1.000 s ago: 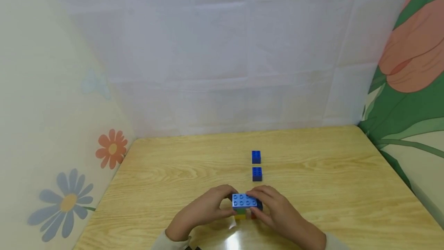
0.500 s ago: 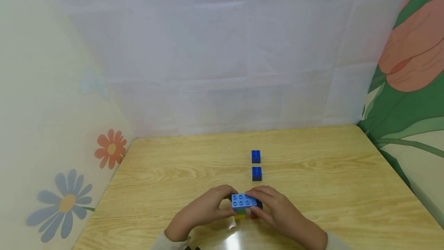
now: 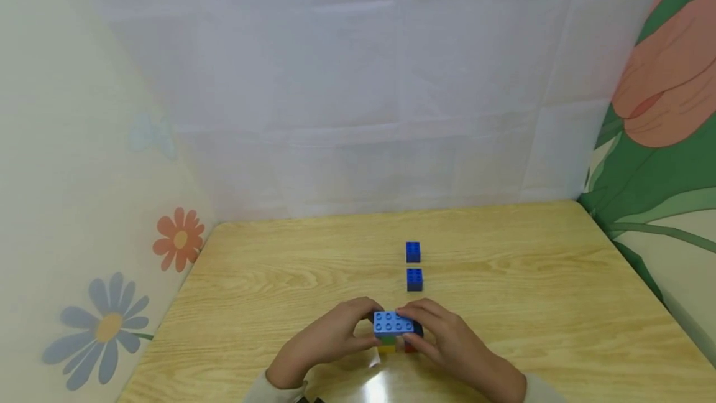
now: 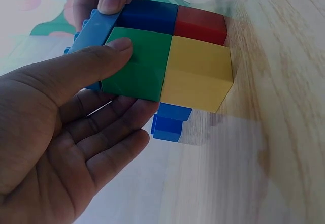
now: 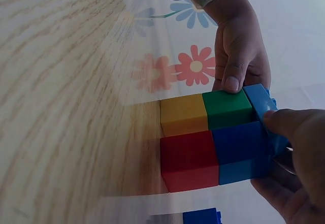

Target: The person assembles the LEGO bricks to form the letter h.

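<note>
A small stack of toy building bricks stands on the table between both hands. Across its top lies a light blue eight-stud brick [image 3: 393, 323]. Under that brick are a green brick [image 4: 137, 64] over a yellow brick [image 4: 197, 74], and beside them a dark blue brick [image 5: 239, 150] over a red brick [image 5: 189, 160]. My left hand [image 3: 338, 333] grips the stack from the left, its thumb on the green brick. From the right, my right hand [image 3: 447, 339] holds it at the top, thumb against the light blue brick. Some fingers are hidden behind the stack.
Two loose blue bricks, a nearer one [image 3: 414, 280] and a farther one [image 3: 413, 252], stand in a line beyond the hands on the wood-grain table [image 3: 268, 266]. A white sheet [image 3: 335, 111] hangs at the back. Flower-patterned walls border both sides.
</note>
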The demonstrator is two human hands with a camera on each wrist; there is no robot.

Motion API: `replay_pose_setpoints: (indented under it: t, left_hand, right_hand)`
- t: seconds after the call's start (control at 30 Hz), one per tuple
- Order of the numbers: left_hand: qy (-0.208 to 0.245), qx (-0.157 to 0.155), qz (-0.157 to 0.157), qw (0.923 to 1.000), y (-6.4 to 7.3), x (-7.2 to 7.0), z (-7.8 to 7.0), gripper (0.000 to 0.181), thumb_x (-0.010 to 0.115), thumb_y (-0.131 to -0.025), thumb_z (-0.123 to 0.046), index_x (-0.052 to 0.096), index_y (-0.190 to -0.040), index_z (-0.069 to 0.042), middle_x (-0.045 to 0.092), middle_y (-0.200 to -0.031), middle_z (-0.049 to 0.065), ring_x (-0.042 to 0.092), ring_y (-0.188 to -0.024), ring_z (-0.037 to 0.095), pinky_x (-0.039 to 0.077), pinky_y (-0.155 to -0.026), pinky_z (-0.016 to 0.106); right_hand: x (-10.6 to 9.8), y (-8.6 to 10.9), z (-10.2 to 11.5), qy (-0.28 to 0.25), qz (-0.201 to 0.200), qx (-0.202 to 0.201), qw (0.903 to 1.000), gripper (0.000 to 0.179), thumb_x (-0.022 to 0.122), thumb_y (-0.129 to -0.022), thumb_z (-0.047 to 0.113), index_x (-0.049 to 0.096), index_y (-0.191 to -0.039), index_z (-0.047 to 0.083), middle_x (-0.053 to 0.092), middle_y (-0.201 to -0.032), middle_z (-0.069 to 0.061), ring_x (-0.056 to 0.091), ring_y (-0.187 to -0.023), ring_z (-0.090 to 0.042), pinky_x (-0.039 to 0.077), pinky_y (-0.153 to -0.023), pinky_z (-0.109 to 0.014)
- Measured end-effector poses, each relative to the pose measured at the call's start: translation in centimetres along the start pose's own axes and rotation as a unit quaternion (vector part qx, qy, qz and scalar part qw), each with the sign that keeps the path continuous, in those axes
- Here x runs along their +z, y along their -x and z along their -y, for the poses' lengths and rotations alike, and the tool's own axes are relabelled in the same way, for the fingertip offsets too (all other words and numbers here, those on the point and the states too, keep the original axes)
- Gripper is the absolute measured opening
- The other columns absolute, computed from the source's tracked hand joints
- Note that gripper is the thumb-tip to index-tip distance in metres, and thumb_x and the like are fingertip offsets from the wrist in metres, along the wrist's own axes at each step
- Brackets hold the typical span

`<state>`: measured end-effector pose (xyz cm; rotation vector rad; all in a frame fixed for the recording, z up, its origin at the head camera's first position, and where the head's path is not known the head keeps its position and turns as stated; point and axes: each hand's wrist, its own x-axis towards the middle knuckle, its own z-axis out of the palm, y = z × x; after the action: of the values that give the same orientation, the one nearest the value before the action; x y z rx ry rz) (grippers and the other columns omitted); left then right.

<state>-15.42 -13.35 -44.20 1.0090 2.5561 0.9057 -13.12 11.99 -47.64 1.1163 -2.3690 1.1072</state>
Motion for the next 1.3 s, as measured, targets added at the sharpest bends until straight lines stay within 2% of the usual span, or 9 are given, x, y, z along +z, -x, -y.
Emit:
replay_pose_setpoints:
  t: [0.57,0.73,1.1,1.3]
  left_hand:
    - [0.002,-0.005,0.000,1.0000,0.09,0.02,-0.11,0.033,0.071,-0.090,-0.031,0.061,-0.118,-0.016,0.061,-0.111,-0.013,0.058,-0.104,0.004,0.051,-0.091,0.028]
    - [0.000,-0.007,0.001,1.0000,0.05,-0.01,-0.04,0.033,0.071,-0.090,-0.030,0.061,-0.118,-0.017,0.061,-0.111,-0.013,0.058,-0.104,0.004,0.051,-0.091,0.027]
    - [0.000,-0.004,0.001,1.0000,-0.07,-0.10,0.05,0.033,0.071,-0.090,-0.029,0.060,-0.118,-0.017,0.061,-0.111,-0.012,0.058,-0.104,0.005,0.051,-0.090,0.026]
    - [0.003,-0.005,0.001,1.0000,-0.06,0.00,0.13,0.033,0.071,-0.090,-0.030,0.061,-0.118,-0.017,0.061,-0.111,-0.013,0.058,-0.104,0.004,0.051,-0.090,0.027]
  right_hand:
    - [0.08,0.10,-0.24,0.024,-0.007,-0.033,0.9991,0.041,0.071,-0.090,0.019,0.059,-0.129,0.015,0.057,-0.122,0.005,0.061,-0.107,-0.013,0.052,-0.088,-0.023]
    - [0.02,0.02,-0.28,0.017,-0.009,-0.036,0.9992,0.041,0.072,-0.090,0.017,0.060,-0.128,0.014,0.058,-0.121,0.004,0.062,-0.105,-0.013,0.052,-0.087,-0.022]
    - [-0.05,-0.10,-0.26,0.013,-0.008,-0.030,0.9994,0.041,0.073,-0.088,0.015,0.061,-0.128,0.013,0.059,-0.120,0.004,0.062,-0.105,-0.013,0.052,-0.087,-0.021]
    - [-0.07,-0.18,-0.10,0.009,0.000,-0.010,0.9999,0.040,0.074,-0.088,0.016,0.062,-0.126,0.014,0.059,-0.118,0.005,0.062,-0.104,-0.013,0.053,-0.086,-0.022]
